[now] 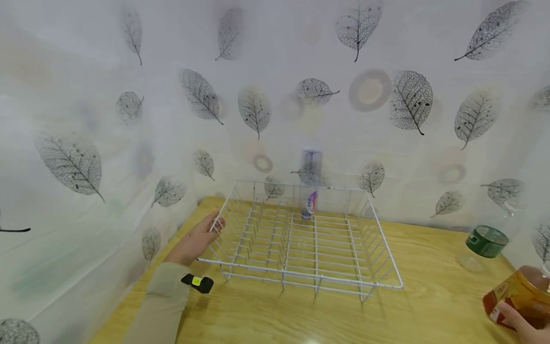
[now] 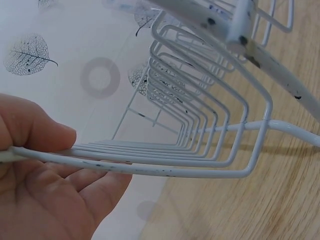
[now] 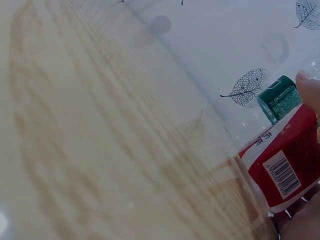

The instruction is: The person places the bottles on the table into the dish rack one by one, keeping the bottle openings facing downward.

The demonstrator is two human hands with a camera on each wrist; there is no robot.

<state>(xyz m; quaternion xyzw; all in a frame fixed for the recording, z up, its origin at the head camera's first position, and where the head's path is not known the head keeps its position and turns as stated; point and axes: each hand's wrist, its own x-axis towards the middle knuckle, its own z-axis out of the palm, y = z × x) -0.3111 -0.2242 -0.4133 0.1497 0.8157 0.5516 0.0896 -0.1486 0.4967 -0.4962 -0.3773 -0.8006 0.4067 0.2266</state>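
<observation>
My left hand (image 1: 197,241) grips the left side of the rack (image 1: 301,274) on the table (image 1: 429,286), my right hand (image 1: 522,325) a red-labelled bottle (image 1: 526,294) near a green-banded bottle (image 1: 487,242), with a slim bottle (image 1: 312,201) by the rack's far side.

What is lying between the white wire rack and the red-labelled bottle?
Only bare tabletop lies between the wire rack and the red-labelled bottle; the head view shows this.

A rectangular white wire rack (image 1: 283,272) with looped dividers stands upright on the desk (image 1: 240,310), dark chips flecking its rim, its left side gripped by the left hand (image 1: 199,241). Well to its right, a plastic bottle (image 1: 522,292) wrapped in a red-and-amber label tilts in the right hand (image 1: 525,329).
</observation>
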